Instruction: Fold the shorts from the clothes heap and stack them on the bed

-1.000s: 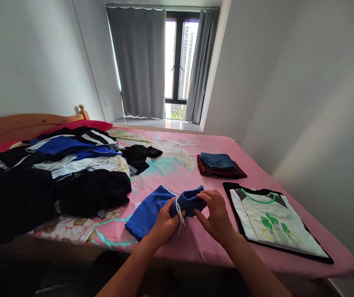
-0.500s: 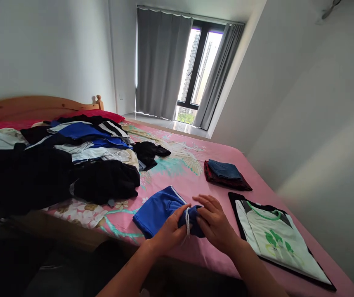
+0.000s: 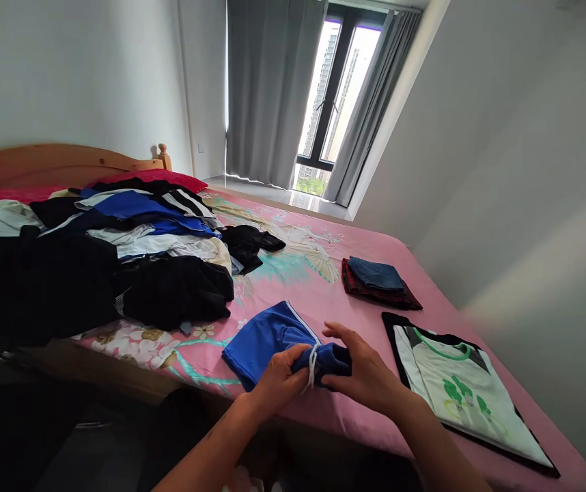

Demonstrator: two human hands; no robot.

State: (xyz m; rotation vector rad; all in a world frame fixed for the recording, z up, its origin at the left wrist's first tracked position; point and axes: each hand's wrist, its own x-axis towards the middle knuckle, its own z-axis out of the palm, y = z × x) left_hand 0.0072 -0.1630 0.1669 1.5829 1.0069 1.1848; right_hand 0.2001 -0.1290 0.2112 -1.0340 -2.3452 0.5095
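Blue shorts (image 3: 267, 336) with white piping and a white drawstring (image 3: 312, 363) lie partly on the bed's near edge, their waistband bunched up between my hands. My left hand (image 3: 283, 374) grips the waistband just left of the drawstring, thumb on top; its other fingers are largely hidden. Around the right end of the bunched waistband is my right hand (image 3: 367, 369), thumb low against the cloth and index finger stretched out above it, with a gap between them.
Heaped clothes (image 3: 170, 287), mostly black, blue and white, cover the bed's left side. Folded jeans (image 3: 376, 273) rest on red plaid cloth (image 3: 369, 292) farther back. To the right, a folded white T-shirt (image 3: 470, 389) lies on black cloth. The pink bedsheet (image 3: 298, 290) lies between.
My right hand's fingers have come off the waistband and spread apart. My left hand keeps its grip on the shorts. The view has tilted slightly downward.
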